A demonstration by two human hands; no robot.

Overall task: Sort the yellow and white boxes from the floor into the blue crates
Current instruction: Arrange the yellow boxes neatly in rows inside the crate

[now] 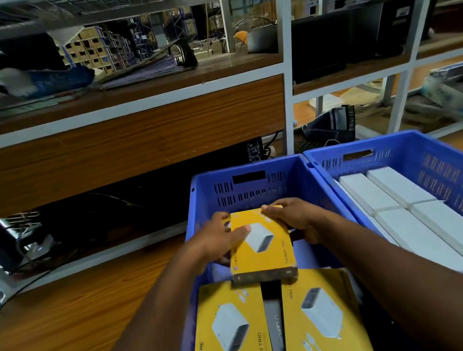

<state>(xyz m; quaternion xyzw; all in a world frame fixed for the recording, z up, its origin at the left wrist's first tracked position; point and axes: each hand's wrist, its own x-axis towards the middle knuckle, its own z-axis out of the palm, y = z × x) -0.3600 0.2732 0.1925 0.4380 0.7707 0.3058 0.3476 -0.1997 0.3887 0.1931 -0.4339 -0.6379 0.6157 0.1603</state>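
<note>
Two bare forearms reached in from the lower edge of the head view, with no sleeve, watch or glove showing on either. The left hand [218, 240] and the right hand [295, 220] were bare as well, with no rings visible, and their fingernails were short. The rest of the person was out of view.

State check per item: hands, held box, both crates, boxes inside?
left hand: grips the held yellow box's left side
right hand: grips its far right edge
held yellow box: flat, face up, over the left crate
left crate: partly filled, far end bare
two yellow boxes: flat in the left crate, near end
right crate: holds white boxes
white boxes: flat, packed in rows
</note>
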